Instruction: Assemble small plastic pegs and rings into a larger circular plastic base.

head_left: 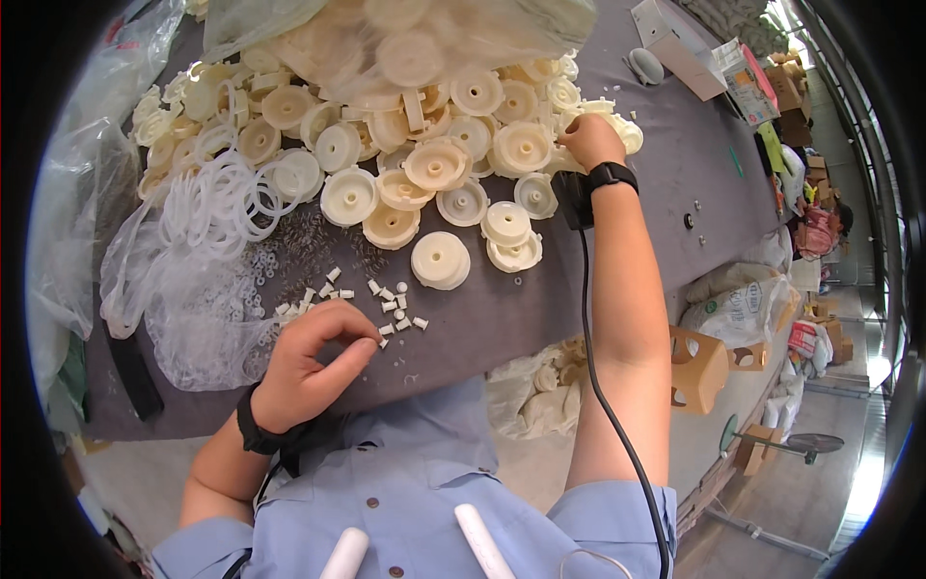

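My left hand [318, 359] rests low over the near part of the table, thumb and forefinger curled together. Small white plastic pegs [389, 306] lie scattered beside it, one right at its fingertips; whether the fingers pinch anything is unclear. Stretched far forward, my right hand [591, 141] has its fingers bent down at the right end of a heap of cream plastic wheels [439, 162]. What those fingers grip is hidden. Between my hands, a stacked pair of round cream wheels [440, 261] stands apart, near another stacked pair [508, 224].
White rings [207, 207] spill from a clear bag at left, near small springs [311, 236] and tiny washers [258, 272]. A clear bag of parts [405, 48] overhangs the heap. A black cable [603, 386] runs along my right arm. A white box [678, 48] stands far right.
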`<state>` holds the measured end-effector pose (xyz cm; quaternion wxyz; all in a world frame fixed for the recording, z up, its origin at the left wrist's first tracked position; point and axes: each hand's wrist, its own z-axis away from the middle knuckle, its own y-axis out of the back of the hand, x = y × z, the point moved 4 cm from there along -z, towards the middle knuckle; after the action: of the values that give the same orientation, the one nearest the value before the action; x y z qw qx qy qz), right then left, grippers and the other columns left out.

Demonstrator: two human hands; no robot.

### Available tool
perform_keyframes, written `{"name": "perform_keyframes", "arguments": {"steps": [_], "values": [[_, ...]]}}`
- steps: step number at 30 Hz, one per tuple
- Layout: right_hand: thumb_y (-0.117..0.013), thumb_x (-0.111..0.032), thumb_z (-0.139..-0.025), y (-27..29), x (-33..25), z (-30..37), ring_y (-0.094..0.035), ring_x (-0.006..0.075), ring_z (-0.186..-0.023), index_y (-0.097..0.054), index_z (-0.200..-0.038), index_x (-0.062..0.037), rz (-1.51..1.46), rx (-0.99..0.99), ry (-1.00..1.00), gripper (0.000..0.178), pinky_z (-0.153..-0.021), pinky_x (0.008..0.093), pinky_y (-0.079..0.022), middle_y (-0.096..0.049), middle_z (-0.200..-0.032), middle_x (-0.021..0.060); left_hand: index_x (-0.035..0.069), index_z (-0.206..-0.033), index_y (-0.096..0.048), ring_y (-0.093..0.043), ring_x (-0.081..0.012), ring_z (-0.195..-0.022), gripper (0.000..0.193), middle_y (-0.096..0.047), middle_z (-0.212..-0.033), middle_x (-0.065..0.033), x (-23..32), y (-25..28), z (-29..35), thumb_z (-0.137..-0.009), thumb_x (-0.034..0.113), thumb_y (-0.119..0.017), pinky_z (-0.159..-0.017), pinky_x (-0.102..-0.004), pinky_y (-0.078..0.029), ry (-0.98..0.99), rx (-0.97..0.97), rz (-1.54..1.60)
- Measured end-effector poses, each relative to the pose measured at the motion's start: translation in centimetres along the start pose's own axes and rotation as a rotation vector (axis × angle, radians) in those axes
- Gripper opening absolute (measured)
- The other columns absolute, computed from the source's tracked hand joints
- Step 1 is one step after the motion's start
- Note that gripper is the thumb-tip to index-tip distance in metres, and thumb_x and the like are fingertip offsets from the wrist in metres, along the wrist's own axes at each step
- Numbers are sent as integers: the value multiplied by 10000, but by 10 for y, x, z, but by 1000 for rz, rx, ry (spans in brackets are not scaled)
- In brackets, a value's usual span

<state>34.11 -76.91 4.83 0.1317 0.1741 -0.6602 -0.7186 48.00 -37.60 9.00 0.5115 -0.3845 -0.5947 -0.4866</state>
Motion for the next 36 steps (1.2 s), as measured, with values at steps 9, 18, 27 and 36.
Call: {"name": "perform_keyframes", "arguments": {"steps": [9, 18, 27, 36], "values": [[-542, -216, -786, 39, 1, 37, -622, 297, -794, -624, -856, -8, -467, 529, 163, 234, -699, 367, -471, -644, -838, 164, 4, -820, -585, -524, -130, -669, 49, -566, -779, -52, -18, 17, 31, -772, 8, -590, -619, -233, -420, 6, 177, -216], [-529, -149, -847, -4, -86, 243, -437, 45, -484, -525, -909, -31, -1719, -70, -42, 133, -416, 185, -338, -507, -675, -12, 18, -816, -580, -535, -148, -694, 91, -575, -788, -52, -18, 74, 61, -737, -19, -607, -607, -254, -402, -78, 527, -538], [-470, -168, -895, -57, -171, 314, -458, 88, -509, -508, -959, -11, -2168, -533, -100, 174, -462, 207, -348, -561, -741, 46, 24, -853, -608, -571, -261, -845, 121, -593, -902, -89, -11, 102, 46, -735, -2, -615, -735, -320, -445, -221, 466, -898], [-451, -193, -903, -67, -175, 330, -465, 92, -538, -489, -990, -35, -2241, -534, -198, 185, -487, 214, -345, -566, -779, 41, 46, -815, -600, -547, -276, -818, 117, -539, -829, -81, -17, 89, -27, -707, 69, -639, -696, -371, -450, -366, 347, -1070]]}}
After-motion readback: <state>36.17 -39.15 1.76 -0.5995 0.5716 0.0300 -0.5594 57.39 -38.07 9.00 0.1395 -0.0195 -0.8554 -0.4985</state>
